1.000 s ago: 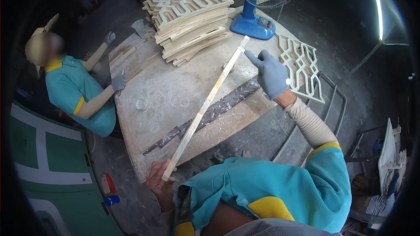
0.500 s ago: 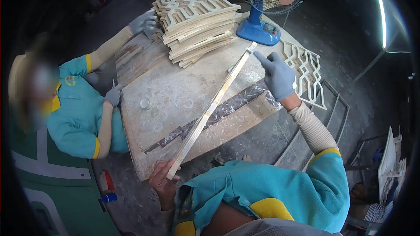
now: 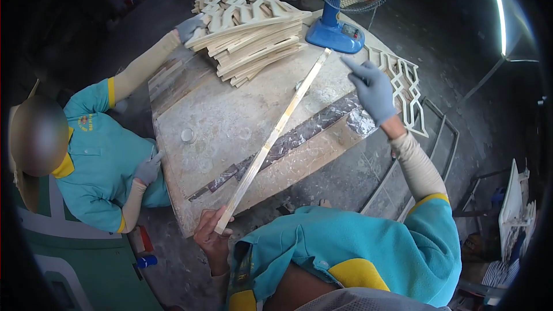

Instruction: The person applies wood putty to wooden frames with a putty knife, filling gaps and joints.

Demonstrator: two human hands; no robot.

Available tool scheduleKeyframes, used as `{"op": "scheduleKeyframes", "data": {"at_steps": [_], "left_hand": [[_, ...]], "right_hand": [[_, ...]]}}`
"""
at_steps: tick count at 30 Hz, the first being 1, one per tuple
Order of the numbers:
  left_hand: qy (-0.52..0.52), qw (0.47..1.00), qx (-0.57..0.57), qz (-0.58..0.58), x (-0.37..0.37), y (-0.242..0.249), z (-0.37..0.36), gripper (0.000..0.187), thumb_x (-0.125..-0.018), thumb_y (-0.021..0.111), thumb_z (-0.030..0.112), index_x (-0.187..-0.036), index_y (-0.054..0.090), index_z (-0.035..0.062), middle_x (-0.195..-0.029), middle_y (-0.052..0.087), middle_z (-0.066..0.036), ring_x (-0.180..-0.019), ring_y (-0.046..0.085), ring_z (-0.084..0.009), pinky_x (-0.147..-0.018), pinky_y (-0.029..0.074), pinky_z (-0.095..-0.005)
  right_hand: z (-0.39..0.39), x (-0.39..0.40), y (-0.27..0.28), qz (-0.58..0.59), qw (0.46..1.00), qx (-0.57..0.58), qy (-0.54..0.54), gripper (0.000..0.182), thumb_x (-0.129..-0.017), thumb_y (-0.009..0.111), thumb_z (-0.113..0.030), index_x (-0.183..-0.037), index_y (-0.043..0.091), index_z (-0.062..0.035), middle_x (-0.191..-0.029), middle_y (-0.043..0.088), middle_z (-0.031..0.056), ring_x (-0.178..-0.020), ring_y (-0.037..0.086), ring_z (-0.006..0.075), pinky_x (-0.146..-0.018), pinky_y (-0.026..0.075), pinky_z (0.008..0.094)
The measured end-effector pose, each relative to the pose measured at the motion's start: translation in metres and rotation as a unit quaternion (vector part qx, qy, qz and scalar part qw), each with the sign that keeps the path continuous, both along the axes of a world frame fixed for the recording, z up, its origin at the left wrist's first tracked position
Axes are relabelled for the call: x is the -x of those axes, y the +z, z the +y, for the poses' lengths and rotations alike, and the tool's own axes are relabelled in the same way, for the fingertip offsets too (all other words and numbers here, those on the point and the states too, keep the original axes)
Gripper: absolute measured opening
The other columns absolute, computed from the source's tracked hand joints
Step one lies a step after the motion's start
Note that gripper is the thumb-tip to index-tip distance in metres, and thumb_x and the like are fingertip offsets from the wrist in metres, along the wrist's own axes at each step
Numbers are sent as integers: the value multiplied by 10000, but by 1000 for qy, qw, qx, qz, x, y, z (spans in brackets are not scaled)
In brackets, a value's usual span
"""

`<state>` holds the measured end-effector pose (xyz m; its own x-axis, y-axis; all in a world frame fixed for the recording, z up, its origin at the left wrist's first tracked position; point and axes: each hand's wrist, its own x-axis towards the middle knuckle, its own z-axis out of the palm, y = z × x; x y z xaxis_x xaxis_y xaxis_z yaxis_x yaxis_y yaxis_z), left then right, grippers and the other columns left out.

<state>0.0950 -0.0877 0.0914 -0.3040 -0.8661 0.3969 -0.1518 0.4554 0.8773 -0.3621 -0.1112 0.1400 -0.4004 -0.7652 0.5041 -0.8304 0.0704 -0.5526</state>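
Observation:
My bare left hand grips the near end of a long, pale wooden strip. The strip slants away from me across the table, its far end beside the fan base. My right hand, in a grey glove, hovers just right of that far end with the index finger stretched out and the thumb apart, holding nothing. Under the strip lies a dark, white-smeared board along the table's near side. White paste sits on the board's right end, below my right hand.
A co-worker's gloved hand holds the top lattice panel of a wooden stack. A blue fan stands at the far table corner. Another lattice panel and a metal frame are on the right.
My right hand has drawn off the strip's far end, slightly to the right. My left hand keeps its grip. The co-worker has shifted the top lattice panel leftward; the view has moved slightly.

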Motion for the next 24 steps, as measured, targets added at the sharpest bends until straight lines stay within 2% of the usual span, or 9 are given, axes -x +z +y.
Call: {"op": "scheduleKeyframes", "data": {"at_steps": [4, 6, 10, 14, 18, 20, 22, 23, 24], "left_hand": [[5, 1000, 0, -4, -2, -4, -1, 572, -850, 779, 422, -1168, 709, -49, -863, 701, -109, -856, 604, -212, -809, 486, -351], [8, 1000, -5, -4, -2, -2, -1, 572, -851, 779, 422, -1165, 709, -51, -862, 702, -110, -857, 605, -213, -808, 486, -351], [12, 1000, 1, 2, -1, -2, -3, 572, -851, 780, 423, -1158, 711, -54, -857, 709, -112, -854, 609, -211, -803, 485, -347], [15, 1000, -13, -1, -2, 2, -3, 571, -846, 786, 420, -1159, 711, -53, -855, 713, -114, -848, 610, -205, -800, 485, -343], [8, 1000, -12, 5, -2, 1, -6, 573, -844, 789, 420, -1160, 710, -52, -855, 714, -113, -843, 610, -199, -796, 483, -336], [8, 1000, -11, 4, -2, 1, -7, 574, -845, 788, 421, -1161, 710, -52, -856, 714, -112, -843, 610, -199, -794, 483, -334], [9, 1000, -21, 10, -2, 1, -6, 576, -848, 785, 425, -1161, 709, -52, -853, 713, -108, -841, 610, -198, -794, 482, -330], [8, 1000, -22, 10, -3, 1, -5, 576, -848, 785, 425, -1161, 709, -52, -853, 713, -108, -841, 610, -198, -794, 482, -330], [10, 1000, -18, 10, -2, 2, -6, 576, -848, 784, 427, -1161, 710, -51, -853, 712, -106, -841, 609, -197, -793, 481, -329]], "right_hand": [[-14, 11, -5, 42, 998, 20, -43, 459, -877, 637, -88, -1293, 674, -281, -855, 588, 111, -740, 626, 302, -678, 487, 412], [-19, 5, -14, 114, 991, -13, -64, 464, -884, 628, -91, -1294, 668, -303, -867, 586, 108, -760, 633, 316, -677, 493, 420], [-11, -3, -11, 108, 994, -30, 18, 473, -887, 617, -90, -1290, 668, -332, -860, 586, 99, -743, 640, 308, -643, 497, 420], [-19, -2, -12, 151, 988, -18, -24, 505, -861, 610, -58, -1302, 661, -299, -854, 594, 84, -680, 629, 301, -582, 495, 412], [-23, -19, -20, 282, 957, -45, -49, 556, -826, 590, -17, -1317, 645, -272, -836, 576, 91, -668, 633, 293, -554, 492, 415], [-21, -26, -18, 250, 966, -64, -36, 544, -846, 586, -26, -1325, 645, -278, -814, 560, 105, -673, 629, 291, -581, 496, 411], [-17, -27, -12, 116, 990, -63, 42, 511, -859, 612, -31, -1316, 663, -254, -778, 547, 114, -686, 608, 295, -620, 469, 409], [-13, -30, -11, 115, 990, -65, 42, 511, -859, 612, -31, -1316, 663, -254, -778, 547, 114, -686, 608, 295, -620, 469, 409], [-8, -33, -9, 60, 989, -75, 112, 503, -866, 615, -38, -1321, 658, -248, -775, 548, 121, -683, 604, 296, -627, 465, 406]]}}
